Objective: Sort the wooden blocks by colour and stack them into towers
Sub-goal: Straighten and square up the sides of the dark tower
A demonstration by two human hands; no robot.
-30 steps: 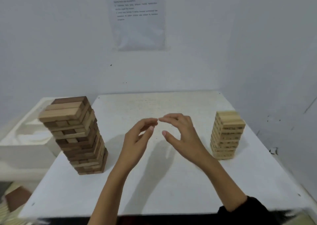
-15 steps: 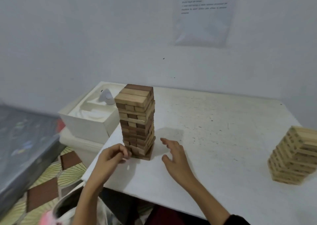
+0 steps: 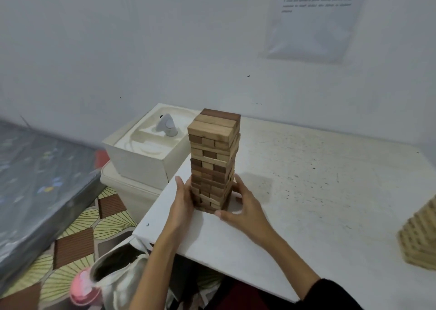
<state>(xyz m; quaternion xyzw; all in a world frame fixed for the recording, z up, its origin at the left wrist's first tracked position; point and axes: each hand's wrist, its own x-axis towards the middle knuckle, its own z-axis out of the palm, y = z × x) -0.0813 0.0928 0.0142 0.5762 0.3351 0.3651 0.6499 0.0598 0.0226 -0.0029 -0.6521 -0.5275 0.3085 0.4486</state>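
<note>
Your left fingers [image 3: 186,187] lie straight and close together, pressed flat against the lower left face of the tall tower of mixed dark brown and pale wooden blocks [image 3: 213,158]. Your right fingers [image 3: 237,182] reach up its lower right face, slightly spread, with the thumb stretched toward the front foot of the tower. So the left hand [image 3: 182,203] and the right hand [image 3: 247,208] bracket the base from both sides, and neither holds a loose block. The tower stands upright near the left front corner of the white speckled table [image 3: 306,191]. Far to its right, at the frame's edge, sits a shorter tower of pale wooden blocks only [image 3: 420,241]. Just left of the mixed tower, off the table, is a white moulded box [image 3: 141,163] with a small grey device [image 3: 166,126] in it. You appear to be steadying or squaring the mixed tower before taking it apart, and the sorting of it looks barely begun. Next you will likely need to release the base gently. Then lift blocks from the top, one at a time: pale ones go to the tower on the right, dark ones start a new stack.
</note>
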